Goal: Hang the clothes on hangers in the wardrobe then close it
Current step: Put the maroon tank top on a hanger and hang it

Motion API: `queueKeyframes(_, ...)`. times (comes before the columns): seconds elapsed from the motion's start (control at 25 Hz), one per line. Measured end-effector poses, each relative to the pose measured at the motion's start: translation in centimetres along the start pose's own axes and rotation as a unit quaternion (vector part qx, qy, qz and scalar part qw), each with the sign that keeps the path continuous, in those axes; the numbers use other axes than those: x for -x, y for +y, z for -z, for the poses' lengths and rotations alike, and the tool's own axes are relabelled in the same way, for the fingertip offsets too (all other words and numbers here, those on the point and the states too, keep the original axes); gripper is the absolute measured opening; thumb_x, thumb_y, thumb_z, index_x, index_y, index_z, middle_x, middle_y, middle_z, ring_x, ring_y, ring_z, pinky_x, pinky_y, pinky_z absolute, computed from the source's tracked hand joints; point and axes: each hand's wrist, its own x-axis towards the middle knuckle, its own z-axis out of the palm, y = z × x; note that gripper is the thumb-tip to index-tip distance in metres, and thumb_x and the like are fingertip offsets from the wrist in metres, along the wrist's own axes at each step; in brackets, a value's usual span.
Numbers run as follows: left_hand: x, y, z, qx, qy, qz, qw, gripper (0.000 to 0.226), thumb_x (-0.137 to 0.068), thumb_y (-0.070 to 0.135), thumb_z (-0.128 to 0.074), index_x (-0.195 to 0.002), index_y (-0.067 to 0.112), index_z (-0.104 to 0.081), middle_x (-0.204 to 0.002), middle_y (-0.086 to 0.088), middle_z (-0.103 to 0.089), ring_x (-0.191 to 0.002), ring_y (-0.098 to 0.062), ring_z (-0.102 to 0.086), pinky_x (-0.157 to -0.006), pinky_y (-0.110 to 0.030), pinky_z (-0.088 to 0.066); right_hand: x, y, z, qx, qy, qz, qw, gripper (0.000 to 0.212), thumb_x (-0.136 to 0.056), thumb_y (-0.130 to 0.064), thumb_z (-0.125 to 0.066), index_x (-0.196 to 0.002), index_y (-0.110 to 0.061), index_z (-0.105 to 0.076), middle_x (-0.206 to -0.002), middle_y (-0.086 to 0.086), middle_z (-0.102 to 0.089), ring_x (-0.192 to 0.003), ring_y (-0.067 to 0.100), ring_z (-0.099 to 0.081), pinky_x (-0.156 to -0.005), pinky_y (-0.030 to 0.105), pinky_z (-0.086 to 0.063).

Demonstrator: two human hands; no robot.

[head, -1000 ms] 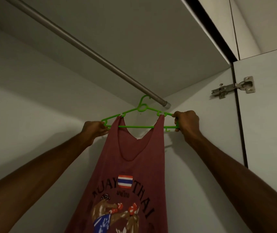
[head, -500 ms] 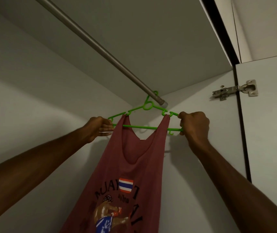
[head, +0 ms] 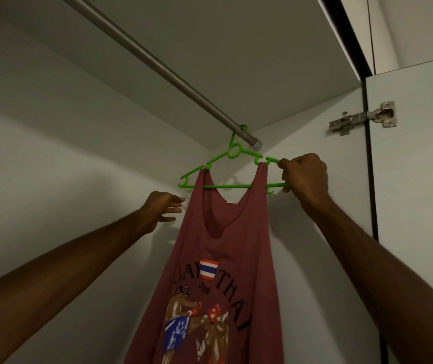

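Observation:
A green plastic hanger (head: pixel 227 186) carries a red sleeveless shirt (head: pixel 223 258) printed with boxers and a flag. Its hook sits over the grey metal rail (head: pixel 157 67) close to the rail's right end, inside the white wardrobe. My right hand (head: pixel 303 178) grips the hanger's right end. My left hand (head: pixel 161 210) hovers just below the hanger's left end, fingers relaxed and spread, holding nothing and a little apart from the shirt's left edge.
The wardrobe's right side wall (head: pixel 315 232) stands directly behind the shirt. An open white door (head: pixel 415 193) hangs on a metal hinge (head: pixel 362 119) at the right. The rail runs up to the left with no other hangers in sight.
The hanger's hook has gone up onto the rail. My left hand has let go of the hanger's left end and dropped slightly below it. My right hand keeps its grip.

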Motion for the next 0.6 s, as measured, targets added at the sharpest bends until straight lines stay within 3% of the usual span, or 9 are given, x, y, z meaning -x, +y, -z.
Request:
queueKeyframes(0.2, 1.9, -4.2, 0.2, -0.079, -0.071, 0.098, 0.989, 0.025, -0.095, 0.032, -0.059, -0.112, 0.018, -0.070, -0.100, -0.004, -0.071, -0.101, -0.022, -0.066, -0.090, -0.043, -0.049, 1.7, 1.6, 0.0, -0.069, -0.043, -0.049, 0.996, 0.027, -0.079, -0.030, -0.079, -0.073, -0.004, -0.072, -0.057, 0.009, -0.070, -0.043, 0.023, -0.061, -0.046, 0.029, -0.047)
queueKeyframes(0.36, 2.8, -6.1, -0.6, -0.063, -0.068, 0.105, 0.990, 0.035, -0.096, 0.041, -0.056, -0.121, 0.017, -0.066, -0.114, -0.007, -0.070, -0.108, -0.026, -0.064, -0.082, -0.040, -0.047, 5.4, 2.4, -0.6, -0.157, -0.123, -0.133, 0.971, 0.046, -0.068, -0.032, -0.094, -0.086, 0.003, -0.070, -0.076, 0.018, -0.074, -0.045, 0.020, -0.062, -0.036, 0.018, -0.038)
queueKeyframes(0.48, 3.2, -6.2, -1.1, -0.068, -0.030, 0.058, 0.995, 0.029, -0.089, 0.026, -0.073, -0.115, 0.012, -0.070, -0.101, -0.005, -0.073, -0.092, -0.023, -0.067, -0.076, -0.033, -0.050, 8.7, 3.8, -1.9, -0.087, -0.241, -0.164, 0.953, 0.052, -0.061, -0.032, -0.097, -0.088, 0.005, -0.071, -0.079, 0.014, -0.076, -0.055, 0.018, -0.069, -0.040, 0.017, -0.043)
queueKeyframes(0.6, 3.7, -6.3, -0.9, -0.081, -0.014, 0.044, 0.996, 0.024, -0.075, 0.012, -0.087, -0.095, 0.011, -0.074, -0.081, 0.001, -0.075, -0.072, -0.016, -0.070, -0.052, -0.022, -0.053, 9.9, 4.8, -2.5, 0.018, -0.315, -0.179, 0.932, 0.028, -0.067, -0.011, -0.089, -0.086, 0.002, -0.073, -0.076, 0.013, -0.073, -0.059, 0.018, -0.065, -0.044, 0.019, -0.046)
